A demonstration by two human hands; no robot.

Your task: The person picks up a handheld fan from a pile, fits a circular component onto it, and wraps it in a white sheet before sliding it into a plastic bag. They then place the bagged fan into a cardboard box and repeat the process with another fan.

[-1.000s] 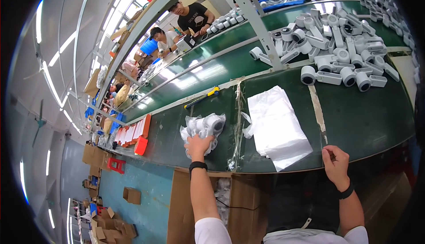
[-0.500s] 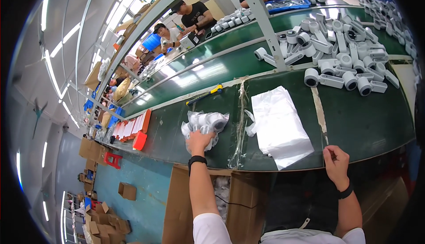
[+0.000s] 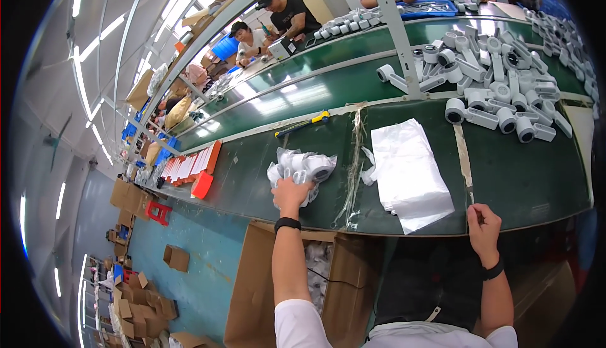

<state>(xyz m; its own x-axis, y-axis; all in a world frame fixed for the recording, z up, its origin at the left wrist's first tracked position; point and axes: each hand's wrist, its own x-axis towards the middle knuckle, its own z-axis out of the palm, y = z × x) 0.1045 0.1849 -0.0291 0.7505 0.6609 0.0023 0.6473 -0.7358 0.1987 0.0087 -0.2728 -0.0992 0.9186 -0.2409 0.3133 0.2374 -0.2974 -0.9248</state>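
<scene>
A cluster of plastic-bagged white units (image 3: 307, 164), with round dark-faced ends, lies on the green workbench (image 3: 246, 181). My left hand (image 3: 292, 193) grips it from the near side, fingers curled into the bags. To its right lies a stack of flat white plastic bags (image 3: 411, 174), with a crumpled piece of clear film (image 3: 368, 170) at its left edge. My right hand (image 3: 484, 229) is at the bench's front edge, right of the stack, thumb and fingers pinched together. Whatever may be between those fingertips is too small to make out.
Unbagged white units (image 3: 499, 86) are heaped at the back right. A yellow-and-black cutter (image 3: 303, 124) lies behind the bagged cluster; orange-edged cards (image 3: 192, 164) stand at left. Below the bench is an open carton (image 3: 252, 291) holding bagged things. Several people work across the green belt (image 3: 303, 86).
The whole view has shifted slightly, so the bench appears farther right. My left hand stays on the bagged units, and my right hand keeps its pinch at the bench edge.
</scene>
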